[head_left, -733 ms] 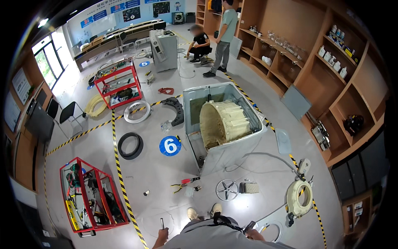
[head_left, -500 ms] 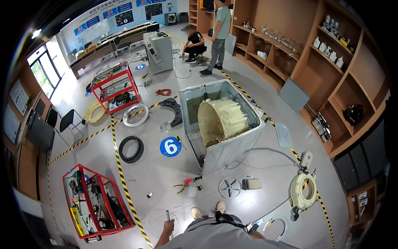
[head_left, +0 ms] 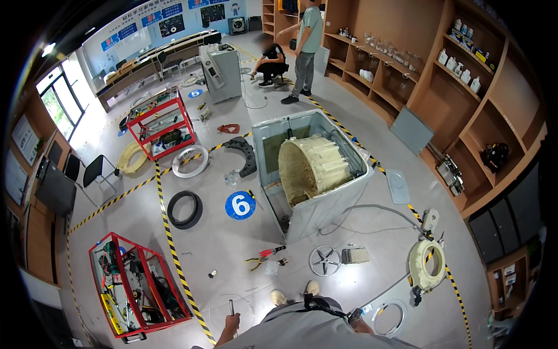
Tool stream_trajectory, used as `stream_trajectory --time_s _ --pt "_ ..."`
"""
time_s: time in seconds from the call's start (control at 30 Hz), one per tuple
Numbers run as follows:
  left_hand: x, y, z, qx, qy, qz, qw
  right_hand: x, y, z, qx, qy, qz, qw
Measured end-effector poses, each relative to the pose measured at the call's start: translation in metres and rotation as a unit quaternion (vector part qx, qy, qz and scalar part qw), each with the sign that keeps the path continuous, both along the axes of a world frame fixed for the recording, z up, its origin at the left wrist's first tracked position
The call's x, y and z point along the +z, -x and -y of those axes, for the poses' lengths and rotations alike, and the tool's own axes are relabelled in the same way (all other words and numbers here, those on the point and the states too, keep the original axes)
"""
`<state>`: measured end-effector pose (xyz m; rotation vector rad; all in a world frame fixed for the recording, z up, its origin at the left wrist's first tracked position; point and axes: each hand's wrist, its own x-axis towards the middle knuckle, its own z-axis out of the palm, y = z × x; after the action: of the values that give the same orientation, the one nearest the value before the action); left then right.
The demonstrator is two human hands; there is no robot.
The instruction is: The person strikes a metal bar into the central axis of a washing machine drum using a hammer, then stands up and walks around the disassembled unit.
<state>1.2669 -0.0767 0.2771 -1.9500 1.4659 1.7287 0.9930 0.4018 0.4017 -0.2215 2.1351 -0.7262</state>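
My left hand (head_left: pixel 232 323) is closed around a short grey metal rod (head_left: pixel 231 306) that points up, at the lower edge left of my feet. My right hand (head_left: pixel 361 325) is by my right side, closed around a small dark thing (head_left: pixel 354 314) whose kind I cannot make out. Ahead of me stands an open grey washing machine cabinet (head_left: pixel 317 220) with a stained cream tub (head_left: pixel 325 166) lying sideways in it. Between my feet and the cabinet lie red-handled pliers (head_left: pixel 270 252), yellow-handled pliers (head_left: pixel 254 263), a spoked pulley wheel (head_left: pixel 325 261) and a box-like metal part (head_left: pixel 355 256).
To the left are a red tool cart (head_left: pixel 136 291), a black rubber ring (head_left: pixel 185 210) and a silver ring (head_left: pixel 190 161). A cream ring part (head_left: pixel 427 265) and a grey hose (head_left: pixel 378 207) lie right. Two people (head_left: pixel 305 55) are at the back near wooden shelves (head_left: pixel 383 64).
My right hand and the dark thing in it show more fully beside my hip. My left hand has sunk slightly with the rod. The standing person has stretched an arm out leftward.
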Motion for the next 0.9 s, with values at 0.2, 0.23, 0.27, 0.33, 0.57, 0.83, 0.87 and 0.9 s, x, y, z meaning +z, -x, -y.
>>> stream_trajectory --time_s 0.2,0.23,0.27,0.33,0.57,0.83,0.87,0.9 --pt "0.006 -0.022 0.001 0.03 -0.015 0.009 0.999 0.011 0.01 0.028 -0.042 -0.066 0.07 0.994" --pt "0.005 -0.023 0.002 0.043 -0.022 0.001 0.999 0.014 0.011 0.031 -0.03 -0.083 0.074 0.993" --pt "0.005 -0.023 0.003 0.056 -0.03 -0.007 0.998 0.013 0.008 0.025 -0.031 -0.067 0.085 0.994" --pt "0.005 -0.023 0.005 0.067 -0.038 -0.018 0.997 0.017 0.005 0.031 -0.07 -0.095 0.105 0.987" --pt "0.008 -0.008 0.014 0.048 -0.011 -0.05 0.998 -0.031 -0.002 0.027 -0.059 -0.207 0.102 0.971" --pt "0.014 0.014 0.007 -0.004 -0.019 -0.048 0.999 -0.11 -0.046 -0.07 -0.042 -0.075 0.058 0.995" --pt "0.018 0.01 0.002 -0.01 -0.028 -0.027 0.999 -0.09 -0.042 -0.036 -0.149 -0.202 0.162 0.954" --pt "0.02 0.019 0.002 -0.009 -0.034 -0.017 0.999 -0.087 -0.044 -0.037 -0.179 -0.225 0.165 0.944"
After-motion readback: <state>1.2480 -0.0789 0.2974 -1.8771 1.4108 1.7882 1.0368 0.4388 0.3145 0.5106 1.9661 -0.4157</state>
